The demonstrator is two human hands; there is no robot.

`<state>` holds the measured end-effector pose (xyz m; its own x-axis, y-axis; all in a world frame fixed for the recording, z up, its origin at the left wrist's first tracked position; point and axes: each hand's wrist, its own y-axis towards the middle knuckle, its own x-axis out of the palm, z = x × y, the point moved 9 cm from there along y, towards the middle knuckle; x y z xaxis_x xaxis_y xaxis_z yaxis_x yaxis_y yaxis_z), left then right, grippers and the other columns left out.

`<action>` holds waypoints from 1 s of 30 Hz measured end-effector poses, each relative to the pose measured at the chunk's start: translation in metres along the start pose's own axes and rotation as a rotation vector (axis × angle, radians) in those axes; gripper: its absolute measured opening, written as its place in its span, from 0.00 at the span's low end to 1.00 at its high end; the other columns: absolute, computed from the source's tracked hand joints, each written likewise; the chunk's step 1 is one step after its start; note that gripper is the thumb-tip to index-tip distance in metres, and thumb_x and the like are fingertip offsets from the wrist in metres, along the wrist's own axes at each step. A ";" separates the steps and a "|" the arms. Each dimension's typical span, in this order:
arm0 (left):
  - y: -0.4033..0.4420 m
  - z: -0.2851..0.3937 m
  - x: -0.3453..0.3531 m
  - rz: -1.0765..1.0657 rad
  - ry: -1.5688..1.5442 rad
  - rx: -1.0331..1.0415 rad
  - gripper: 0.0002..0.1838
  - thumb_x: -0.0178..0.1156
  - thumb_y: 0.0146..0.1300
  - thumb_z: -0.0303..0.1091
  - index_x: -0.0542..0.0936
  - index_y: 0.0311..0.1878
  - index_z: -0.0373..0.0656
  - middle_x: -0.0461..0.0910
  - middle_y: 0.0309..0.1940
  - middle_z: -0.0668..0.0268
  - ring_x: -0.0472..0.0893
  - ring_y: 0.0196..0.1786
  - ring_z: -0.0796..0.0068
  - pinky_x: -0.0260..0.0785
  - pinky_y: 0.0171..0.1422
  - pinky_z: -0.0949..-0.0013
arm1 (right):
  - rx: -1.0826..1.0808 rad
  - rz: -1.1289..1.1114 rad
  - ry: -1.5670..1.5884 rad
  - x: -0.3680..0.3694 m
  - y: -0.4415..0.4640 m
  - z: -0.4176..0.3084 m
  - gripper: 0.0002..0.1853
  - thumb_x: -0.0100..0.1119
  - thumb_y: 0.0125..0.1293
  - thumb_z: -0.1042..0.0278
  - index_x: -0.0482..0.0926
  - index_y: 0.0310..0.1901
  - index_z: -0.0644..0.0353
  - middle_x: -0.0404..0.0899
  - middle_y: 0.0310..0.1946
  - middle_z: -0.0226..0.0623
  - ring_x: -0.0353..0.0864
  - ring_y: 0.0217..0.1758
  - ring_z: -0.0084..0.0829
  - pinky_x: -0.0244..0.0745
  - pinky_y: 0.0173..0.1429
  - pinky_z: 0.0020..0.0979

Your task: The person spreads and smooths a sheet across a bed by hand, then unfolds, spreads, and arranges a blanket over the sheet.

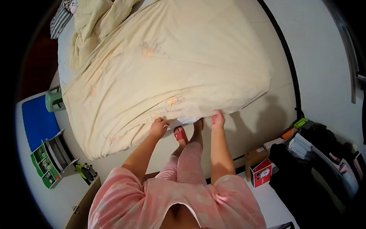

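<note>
A cream bed cover [183,57] with orange flower embroidery lies over the bed, wrinkled along its near edge. My left hand [159,126] is closed on that edge, left of my feet. Farther right, my right hand [218,119] holds the same edge with its fingers curled at the hem. Between the hands a bit of white cloth [185,120] shows under the cover. At the upper left a bunched part of the cover [89,30] lies by a striped pillow [60,21].
A green stool [54,100] and a blue mat [39,121] are at the left, near a green and white shelf [46,164]. My foot in a red slipper [180,134] is by the bed. Boxes, a red one [262,173] among them, and dark clothes [297,183] lie at the right.
</note>
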<state>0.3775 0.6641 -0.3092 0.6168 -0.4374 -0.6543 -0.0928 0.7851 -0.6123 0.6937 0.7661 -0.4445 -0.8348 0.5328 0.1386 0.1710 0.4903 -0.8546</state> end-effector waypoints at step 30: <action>0.030 -0.016 -0.012 0.351 -0.122 -0.178 0.09 0.50 0.61 0.35 0.72 0.43 0.44 0.77 0.40 0.55 0.74 0.45 0.49 0.68 0.49 0.55 | -1.134 -0.825 -1.689 0.192 -0.097 -0.120 0.23 0.57 0.47 0.79 0.78 0.48 0.51 0.71 0.54 0.33 0.66 0.60 0.39 0.58 0.65 0.40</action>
<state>0.3552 0.6860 -0.3272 0.6110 -0.0929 -0.7862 -0.4414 0.7844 -0.4358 0.5798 0.9036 -0.2750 -0.2969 -0.5694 -0.7665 -0.7404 0.6442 -0.1919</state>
